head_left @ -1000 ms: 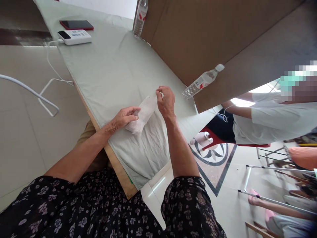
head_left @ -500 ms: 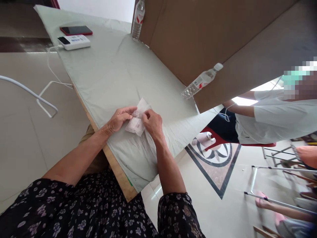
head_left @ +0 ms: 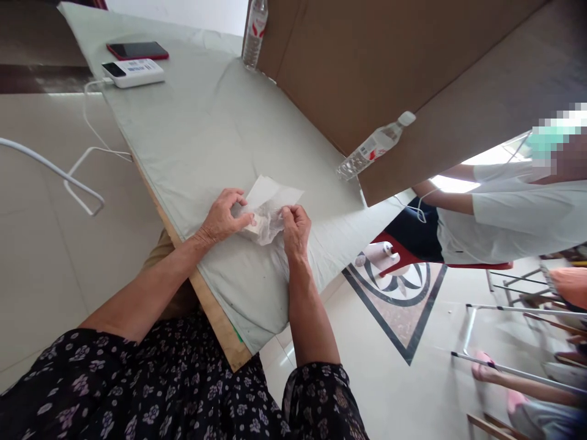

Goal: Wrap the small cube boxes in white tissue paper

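Observation:
A small cream-coloured block [head_left: 255, 224] sits partly wrapped in a thin, crinkly white sheet [head_left: 271, 199] near the table's close corner. The sheet is partly unfolded, with its flaps spread away from me and to the right. My left hand [head_left: 225, 215] curves around the left side of the bundle, its thumb pressed on the block. Between thumb and fingertips, my right hand [head_left: 296, 231] pinches the right edge of the sheet. What the block is cannot be made out.
The table [head_left: 197, 140] has a pale cloth. A phone [head_left: 138, 51] and a white device [head_left: 134, 73] with a cable lie at the far left. Two plastic bottles [head_left: 375, 148] stand against a brown cardboard panel [head_left: 367, 67]. Another person's arm [head_left: 447, 190] is beyond it.
The white sheet has been opened out from a folded packet, exposing the block. My right hand has moved right with the sheet's edge, and my left fingers have spread around the bundle.

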The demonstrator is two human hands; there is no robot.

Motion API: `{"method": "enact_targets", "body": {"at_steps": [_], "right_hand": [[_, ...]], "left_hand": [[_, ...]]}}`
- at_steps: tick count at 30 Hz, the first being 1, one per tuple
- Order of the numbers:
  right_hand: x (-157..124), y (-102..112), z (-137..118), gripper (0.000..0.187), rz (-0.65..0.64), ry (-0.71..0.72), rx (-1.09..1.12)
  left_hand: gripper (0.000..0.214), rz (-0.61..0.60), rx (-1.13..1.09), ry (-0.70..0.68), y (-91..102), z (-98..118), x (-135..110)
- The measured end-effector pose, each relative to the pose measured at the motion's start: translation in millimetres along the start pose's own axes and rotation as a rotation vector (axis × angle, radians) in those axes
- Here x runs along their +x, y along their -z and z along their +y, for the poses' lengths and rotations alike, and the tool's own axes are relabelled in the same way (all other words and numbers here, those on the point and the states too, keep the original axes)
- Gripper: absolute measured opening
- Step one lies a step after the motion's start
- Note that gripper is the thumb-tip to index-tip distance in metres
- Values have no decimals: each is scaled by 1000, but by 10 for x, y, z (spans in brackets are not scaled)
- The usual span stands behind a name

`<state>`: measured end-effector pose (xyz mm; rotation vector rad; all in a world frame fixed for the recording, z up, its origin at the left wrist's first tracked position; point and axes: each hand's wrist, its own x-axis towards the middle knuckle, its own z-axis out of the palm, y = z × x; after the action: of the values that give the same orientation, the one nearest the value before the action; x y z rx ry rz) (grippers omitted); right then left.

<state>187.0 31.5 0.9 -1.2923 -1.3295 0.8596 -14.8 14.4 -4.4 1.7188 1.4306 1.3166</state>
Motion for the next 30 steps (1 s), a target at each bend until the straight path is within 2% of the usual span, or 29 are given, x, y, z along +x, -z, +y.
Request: {"method": "enact_targets", "body": {"at_steps": [3,8,12,14,16,19,22,25,27,30], "right_hand": [[35,43,39,23,42,11,-62],[211,138,230,20,140,15,-98],[279,208,354,26,205,52,-226],[224,227,305,27,262,128,-275],[121,225,174,26,294,216,-307],[-37,184,-59,31,179,303,-323],[-103,134,-158,50,-18,252,-344],[-90,134,-124,64,-102,139,-367],[-89,168,-121,57,-138,129,-326],[-151,243,-232,37,-229,216,-235]], "left_hand": [[9,85,44,67,28,-71,26],[15,321,269,125,75,-181,77],[9,337,385,231,55,-205,95],[19,313,383,268,49,-196,93],[31,331,354,245,54,-174,81],[33,384,330,94,83,-86,33],[27,311,323,-129,117,95,-39],[29,142,340,-290,142,323,-80],[32,-4,331,-375,145,453,-65],[35,-171,332,-427,136,568,11]]}}
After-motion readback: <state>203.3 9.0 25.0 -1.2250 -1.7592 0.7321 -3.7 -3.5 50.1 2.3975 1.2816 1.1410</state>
